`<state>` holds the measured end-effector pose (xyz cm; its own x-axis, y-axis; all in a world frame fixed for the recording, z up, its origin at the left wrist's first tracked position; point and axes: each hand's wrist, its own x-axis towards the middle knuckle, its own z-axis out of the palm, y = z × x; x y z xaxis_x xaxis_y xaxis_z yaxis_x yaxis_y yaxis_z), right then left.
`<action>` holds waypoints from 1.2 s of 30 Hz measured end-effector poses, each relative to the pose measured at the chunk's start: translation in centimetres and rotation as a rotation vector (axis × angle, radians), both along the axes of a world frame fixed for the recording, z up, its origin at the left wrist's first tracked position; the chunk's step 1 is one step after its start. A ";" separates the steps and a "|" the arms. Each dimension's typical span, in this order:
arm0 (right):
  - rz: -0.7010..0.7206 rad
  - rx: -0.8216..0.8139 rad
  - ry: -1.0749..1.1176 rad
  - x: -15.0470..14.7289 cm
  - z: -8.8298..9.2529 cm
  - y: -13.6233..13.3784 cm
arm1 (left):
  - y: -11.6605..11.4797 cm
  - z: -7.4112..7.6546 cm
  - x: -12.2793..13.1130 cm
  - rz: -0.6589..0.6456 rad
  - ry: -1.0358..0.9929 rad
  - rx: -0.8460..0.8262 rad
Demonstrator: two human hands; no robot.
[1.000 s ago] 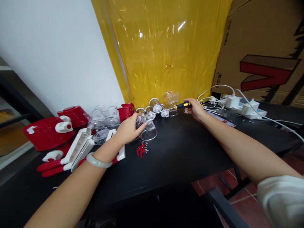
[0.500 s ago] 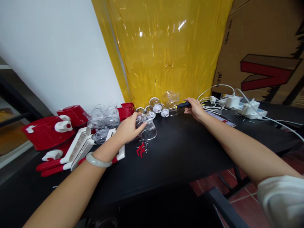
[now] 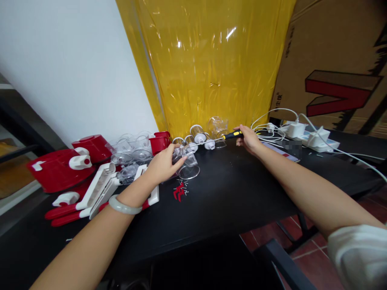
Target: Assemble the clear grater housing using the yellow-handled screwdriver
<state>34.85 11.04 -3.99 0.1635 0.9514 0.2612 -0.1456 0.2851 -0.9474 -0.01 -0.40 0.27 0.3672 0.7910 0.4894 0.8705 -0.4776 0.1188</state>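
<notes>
My right hand (image 3: 248,138) is closed around the black and yellow handle of a screwdriver (image 3: 233,135). Its long shaft points left, toward a clear plastic part (image 3: 190,160) with a round rim. My left hand (image 3: 165,162) grips that part against the black table; the screwdriver's tip is too hard to make out there. Just behind lie several metal grater drums (image 3: 198,134) with white ends. Small red pieces (image 3: 179,191) and several screws (image 3: 185,185) rest in front of the clear part.
On the left sit red housings (image 3: 62,169), white handled pieces with red grips (image 3: 96,189) and clear plastic cups (image 3: 133,147). A power strip (image 3: 328,144) with white cables and a flat tablet-like device (image 3: 279,151) are on the right. Yellow plastic sheeting (image 3: 211,60) hangs behind.
The screwdriver handle has turned in my right hand, showing more yellow on it. My left hand stays on the clear plastic part.
</notes>
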 end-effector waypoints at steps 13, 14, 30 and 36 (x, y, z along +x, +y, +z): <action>0.028 -0.079 0.011 -0.2 0.4 -0.6 | 0.0 0.0 0.0 -0.012 0.004 0.012; 0.013 -0.066 -0.007 -0.2 0.3 -0.5 | -0.1 0.0 0.1 -0.010 0.005 0.009; 0.027 -0.060 0.032 -0.4 0.2 -0.4 | 0.0 0.0 0.0 -0.001 0.011 -0.002; 0.017 -0.128 0.115 -0.7 1.0 -1.1 | -0.1 0.1 0.0 0.000 0.012 -0.001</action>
